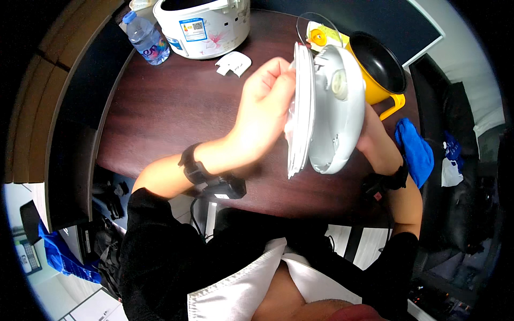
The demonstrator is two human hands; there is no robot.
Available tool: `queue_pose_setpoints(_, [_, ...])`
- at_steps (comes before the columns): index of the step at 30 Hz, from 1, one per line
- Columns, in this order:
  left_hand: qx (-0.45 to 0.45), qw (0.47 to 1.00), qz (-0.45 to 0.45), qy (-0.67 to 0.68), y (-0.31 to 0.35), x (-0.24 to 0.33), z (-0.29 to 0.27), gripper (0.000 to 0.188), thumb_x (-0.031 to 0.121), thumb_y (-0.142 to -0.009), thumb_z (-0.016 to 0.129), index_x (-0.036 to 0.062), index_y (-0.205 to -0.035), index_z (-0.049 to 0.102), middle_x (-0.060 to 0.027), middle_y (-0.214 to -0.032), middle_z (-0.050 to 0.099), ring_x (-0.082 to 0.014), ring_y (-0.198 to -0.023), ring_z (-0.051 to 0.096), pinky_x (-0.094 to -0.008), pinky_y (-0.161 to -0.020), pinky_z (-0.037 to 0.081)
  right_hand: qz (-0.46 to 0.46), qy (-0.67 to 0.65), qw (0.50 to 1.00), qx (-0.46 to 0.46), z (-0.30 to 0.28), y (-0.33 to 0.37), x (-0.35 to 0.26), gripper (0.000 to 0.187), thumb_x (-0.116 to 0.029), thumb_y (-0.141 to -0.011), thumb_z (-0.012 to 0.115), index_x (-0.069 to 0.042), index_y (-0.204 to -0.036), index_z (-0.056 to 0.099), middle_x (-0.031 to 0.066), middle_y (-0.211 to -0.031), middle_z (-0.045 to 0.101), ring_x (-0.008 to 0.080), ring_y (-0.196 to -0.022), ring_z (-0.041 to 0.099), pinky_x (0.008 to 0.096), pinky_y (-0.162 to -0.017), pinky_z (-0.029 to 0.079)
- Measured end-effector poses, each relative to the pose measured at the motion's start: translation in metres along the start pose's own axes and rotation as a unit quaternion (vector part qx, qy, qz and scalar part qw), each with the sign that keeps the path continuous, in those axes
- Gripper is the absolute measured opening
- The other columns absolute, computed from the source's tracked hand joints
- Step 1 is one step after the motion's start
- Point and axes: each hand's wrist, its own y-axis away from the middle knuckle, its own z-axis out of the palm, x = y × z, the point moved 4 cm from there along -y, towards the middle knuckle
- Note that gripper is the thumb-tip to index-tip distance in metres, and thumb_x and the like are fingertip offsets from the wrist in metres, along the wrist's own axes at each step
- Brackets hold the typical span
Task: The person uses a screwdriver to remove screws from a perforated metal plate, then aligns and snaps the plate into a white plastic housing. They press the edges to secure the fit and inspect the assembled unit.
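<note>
A white rice cooker lid is held upright over the table in two parts, a flat inner panel (pixel 301 112) and a rounded outer shell (pixel 342 125). A gap shows between the parts, widest toward me. My left hand (pixel 266 109) is closed on the inner panel's left face, thumb and fingers bent at its edge. Behind the shell's right side, my right hand (pixel 369 131) supports it; its fingers are mostly hidden. Beyond my left hand lies a small white plastic cover (pixel 234 64). The white, flower-printed rice cooker body (pixel 211 35) stands lidless at the far left.
A water bottle (pixel 145 40) stands beside the cooker. At the far right are a yellow pot (pixel 375 80) with a black inside, a clear glass lid (pixel 316 21) and a yellow-white packet (pixel 329 37). A blue cloth (pixel 415 152) lies at the right edge of the dark wooden table (pixel 171 107).
</note>
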Motion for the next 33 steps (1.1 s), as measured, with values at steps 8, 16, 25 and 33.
queue_pose_setpoints(8, [0.028,0.999,-0.020,0.002,-0.005,0.003,0.001,0.021,0.021,-0.102,0.043,0.0071,-0.088,0.050,-0.0013,-0.065,0.057,-0.0055,-0.043,0.047,-0.0184,-0.038,0.036,0.054,-0.081,0.995,-0.039,0.002,-0.003,0.009,0.027,-0.021,-0.096,0.047,-0.005,-0.116,0.057,0.0078,-0.099,0.066,0.0157,-0.085,0.065,0.0332,-0.077,0.056])
queue_pose_setpoints(16, [0.013,0.999,-0.007,-0.044,-0.005,0.002,-0.010,0.019,0.018,-0.101,0.046,0.0047,-0.091,0.055,0.0037,-0.080,0.058,-0.0011,-0.071,0.050,-0.0186,-0.065,0.043,0.013,-0.074,0.993,-0.096,0.001,0.000,0.005,0.040,-0.036,-0.099,0.046,-0.009,-0.127,0.053,0.0050,-0.115,0.063,0.0175,-0.100,0.064,0.0350,-0.088,0.053])
queue_pose_setpoints(25, [0.019,1.000,-0.015,-0.006,0.003,0.003,0.002,0.020,0.018,-0.101,0.045,0.0013,-0.106,0.055,-0.0010,-0.103,0.059,-0.0052,-0.094,0.052,-0.0223,-0.086,0.044,-0.052,-0.048,0.995,-0.073,0.030,0.017,-0.004,0.048,-0.048,-0.098,0.044,-0.012,-0.128,0.054,0.0036,-0.113,0.064,0.0137,-0.098,0.064,0.0314,-0.085,0.054])
queue_pose_setpoints(33, [-0.042,0.996,-0.009,0.078,0.012,-0.005,0.011,0.036,0.020,-0.099,0.046,-0.0014,-0.128,0.042,-0.0163,-0.141,0.038,-0.0220,-0.129,0.040,-0.0352,-0.109,0.031,-0.028,0.020,0.999,-0.011,0.030,0.009,0.004,0.058,-0.053,-0.095,0.046,-0.008,-0.133,0.048,0.0057,-0.114,0.063,0.0129,-0.103,0.063,0.0304,-0.089,0.053])
